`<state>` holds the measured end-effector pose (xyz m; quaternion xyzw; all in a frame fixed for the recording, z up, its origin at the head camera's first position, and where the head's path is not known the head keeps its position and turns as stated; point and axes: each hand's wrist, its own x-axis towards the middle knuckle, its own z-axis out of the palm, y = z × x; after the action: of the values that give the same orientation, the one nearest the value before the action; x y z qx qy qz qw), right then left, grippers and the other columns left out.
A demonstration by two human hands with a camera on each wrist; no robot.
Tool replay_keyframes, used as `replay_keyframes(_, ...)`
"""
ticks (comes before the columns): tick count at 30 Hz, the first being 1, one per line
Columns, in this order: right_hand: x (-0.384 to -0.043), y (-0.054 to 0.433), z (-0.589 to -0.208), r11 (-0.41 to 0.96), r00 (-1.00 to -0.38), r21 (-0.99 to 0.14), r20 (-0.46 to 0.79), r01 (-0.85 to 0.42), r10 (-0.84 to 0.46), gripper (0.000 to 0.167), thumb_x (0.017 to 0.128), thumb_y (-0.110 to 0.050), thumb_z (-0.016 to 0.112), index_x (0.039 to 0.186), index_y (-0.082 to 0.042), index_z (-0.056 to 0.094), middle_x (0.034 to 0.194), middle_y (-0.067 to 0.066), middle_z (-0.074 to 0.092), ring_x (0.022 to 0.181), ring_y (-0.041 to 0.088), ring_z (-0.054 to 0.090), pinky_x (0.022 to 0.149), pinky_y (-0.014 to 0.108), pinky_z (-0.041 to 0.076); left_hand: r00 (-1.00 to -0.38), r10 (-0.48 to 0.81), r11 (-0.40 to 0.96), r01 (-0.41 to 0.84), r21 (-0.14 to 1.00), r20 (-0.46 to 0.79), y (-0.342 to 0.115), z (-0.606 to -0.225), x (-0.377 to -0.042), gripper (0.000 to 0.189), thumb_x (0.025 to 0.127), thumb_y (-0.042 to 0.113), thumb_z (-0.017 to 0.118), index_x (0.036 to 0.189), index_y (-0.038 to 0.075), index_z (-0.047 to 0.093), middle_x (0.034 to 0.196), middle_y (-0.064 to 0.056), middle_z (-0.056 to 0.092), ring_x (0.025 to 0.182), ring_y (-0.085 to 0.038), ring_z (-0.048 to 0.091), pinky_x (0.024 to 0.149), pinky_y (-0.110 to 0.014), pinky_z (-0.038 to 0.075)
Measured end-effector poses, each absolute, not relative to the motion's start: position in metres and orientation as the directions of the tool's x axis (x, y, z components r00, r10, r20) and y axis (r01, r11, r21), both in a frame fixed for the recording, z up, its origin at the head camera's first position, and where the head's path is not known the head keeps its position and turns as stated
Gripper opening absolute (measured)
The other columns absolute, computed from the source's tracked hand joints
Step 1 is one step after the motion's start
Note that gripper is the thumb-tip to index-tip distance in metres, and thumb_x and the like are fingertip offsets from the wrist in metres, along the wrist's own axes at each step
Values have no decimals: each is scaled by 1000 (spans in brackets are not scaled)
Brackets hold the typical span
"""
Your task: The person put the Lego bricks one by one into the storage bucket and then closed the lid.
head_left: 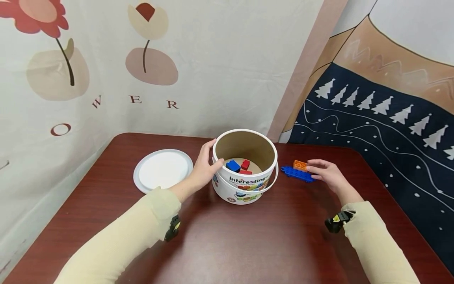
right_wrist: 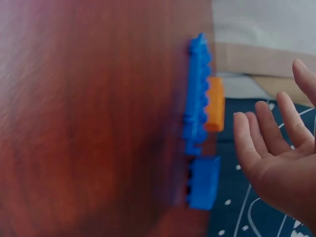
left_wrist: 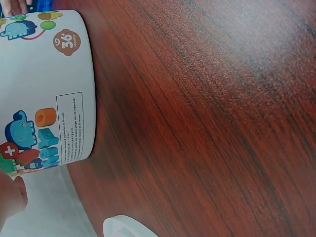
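Note:
A white toy bucket [head_left: 227,193] with printed pictures stands upright on the table. My left hand [head_left: 205,165] holds its left side, thumb at the rim. Inside lie a blue brick [head_left: 233,166] and red bricks [head_left: 245,164]. To the right, an orange building brick [head_left: 300,165] sits on a long, studded blue base piece [head_left: 297,174]. My right hand [head_left: 328,173] hovers beside the orange brick, its fingers loosely extended with nothing in them. Below them in the right wrist view is a separate blue brick [right_wrist: 203,182], hidden behind the hand in the head view.
Left of the bucket, a round white lid [head_left: 164,169] lies flat on the dark red wooden table [head_left: 227,244]. The bucket's white handle [head_left: 273,181] hangs down at its front. Printed cloths [head_left: 227,71] stand behind the table and along its right side.

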<state>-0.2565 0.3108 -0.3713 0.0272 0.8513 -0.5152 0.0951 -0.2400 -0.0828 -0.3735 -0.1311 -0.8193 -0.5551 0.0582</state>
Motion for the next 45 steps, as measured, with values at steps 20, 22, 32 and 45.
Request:
replay_keyframes(20, -259, 315, -394, 551, -951, -794, -311, 258, -2, 66, 95, -33, 51, 144, 4, 27, 148, 31, 22, 127, 41, 36, 107, 49, 34, -960, 145, 331, 276, 902, 240, -81, -374, -239, 66, 87, 16, 57, 145, 7, 25, 146, -12, 30, 130, -28, 35, 111, -46, 31)
replay_keyframes(22, -259, 314, -395, 561, -947, -783, -323, 268, 1, 66, 95, -33, 51, 144, 4, 27, 148, 31, 20, 127, 42, 35, 108, 49, 34, -960, 144, 331, 277, 902, 242, -81, -374, -239, 66, 87, 16, 56, 145, 7, 25, 146, -12, 29, 131, -28, 35, 111, -46, 31)
replay_keyframes(32, -263, 310, -402, 641, -949, -731, -314, 233, -13, 59, 90, -21, 61, 138, 5, 39, 141, 31, 33, 120, 40, 41, 99, 45, 45, -958, 145, 332, 282, 900, 246, -82, -373, -239, 66, 87, 15, 56, 145, 7, 25, 147, -12, 28, 132, -28, 34, 111, -46, 30)
replay_keyframes(45, -262, 301, -409, 762, -964, -628, -266, 158, -20, 48, 83, -10, 66, 125, 7, 51, 136, 35, 38, 118, 45, 39, 99, 56, 35, -959, 144, 344, 282, 896, 246, -82, -374, -239, 66, 87, 16, 56, 144, 7, 25, 147, -12, 28, 133, -27, 32, 112, -46, 29)
